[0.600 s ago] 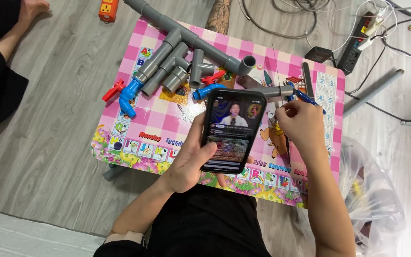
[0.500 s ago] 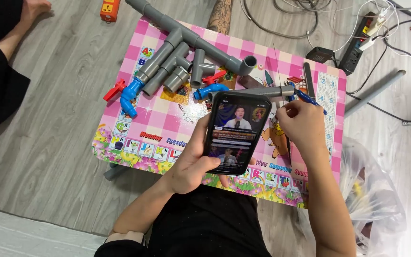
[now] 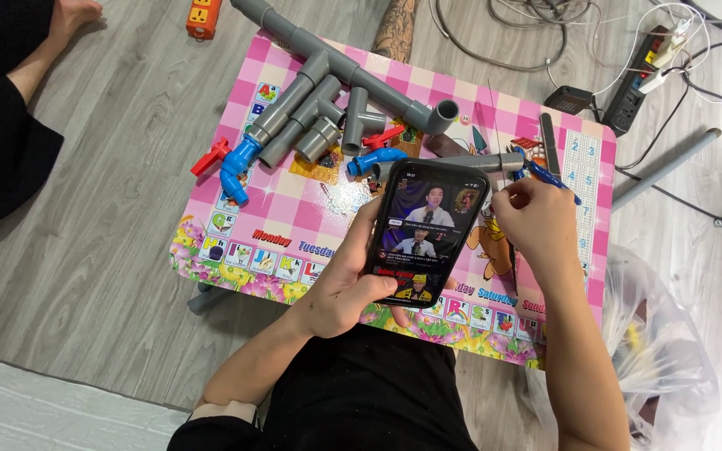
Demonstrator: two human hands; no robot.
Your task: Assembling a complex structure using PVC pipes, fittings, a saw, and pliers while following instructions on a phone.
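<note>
My left hand point(image 3: 346, 284) holds a black smartphone point(image 3: 424, 230) upright over the near edge of a small pink checked table point(image 3: 294, 209); its screen shows video thumbnails. My right hand point(image 3: 536, 219) rests on the table just right of the phone, fingers closed on a blue pen point(image 3: 549, 177) beside a grey pipe piece point(image 3: 482, 161). Behind the phone lie an assembly of grey plastic pipes and fittings point(image 3: 327, 92), a blue elbow with a red valve handle point(image 3: 231, 163), and a blue valve with a red handle point(image 3: 378, 150).
Another person's arm and dark sleeve point(image 3: 10, 108) lie on the wooden floor at the left. An orange power strip point(image 3: 202, 18) sits beyond the table. Cables, a black power strip point(image 3: 641, 71) and a grey pipe point(image 3: 666, 167) lie at the right; a clear plastic bag point(image 3: 658, 351) sits near right.
The picture on the phone screen has changed to different thumbnails. Both hands stay in nearly the same place.
</note>
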